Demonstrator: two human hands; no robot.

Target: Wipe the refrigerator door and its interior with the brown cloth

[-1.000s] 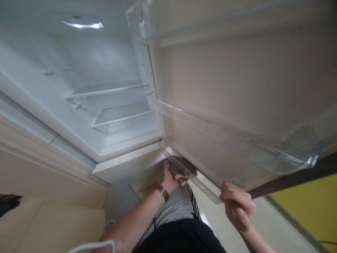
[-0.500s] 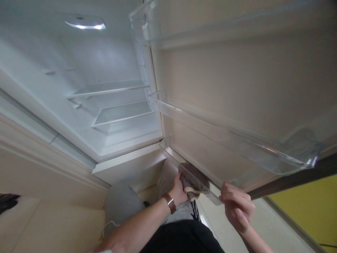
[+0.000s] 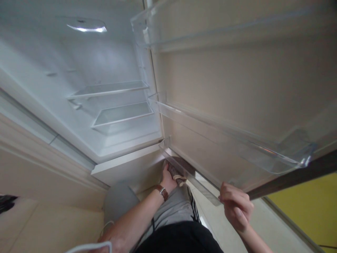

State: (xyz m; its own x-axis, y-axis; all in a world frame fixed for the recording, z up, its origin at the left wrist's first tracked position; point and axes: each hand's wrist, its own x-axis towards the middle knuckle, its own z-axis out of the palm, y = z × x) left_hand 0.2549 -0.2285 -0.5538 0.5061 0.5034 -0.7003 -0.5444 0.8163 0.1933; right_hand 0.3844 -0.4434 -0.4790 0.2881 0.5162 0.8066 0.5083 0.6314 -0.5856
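Observation:
My left hand [image 3: 168,181], with a brown watch strap at its wrist, is closed on a brown cloth [image 3: 177,172] with pale edging. It presses the cloth against the underside or outer face of the lowest clear door shelf [image 3: 200,187]; which of the two I cannot tell. At the near end of that shelf, the fingers of my right hand [image 3: 236,207] are curled around its corner. The fridge door [image 3: 237,80] stands open on the right.
Inside the lit fridge [image 3: 105,56] are glass shelves [image 3: 123,114]. Two more clear door shelves, a middle one [image 3: 223,130] and an upper one [image 3: 210,35], jut from the door. A white drawer front [image 3: 131,165] lies below the opening. My grey-clad knees are close under it.
My left hand and the cloth have slid left and farther away along the lowest door shelf, toward the hinge side. My right hand stays at the shelf's near end.

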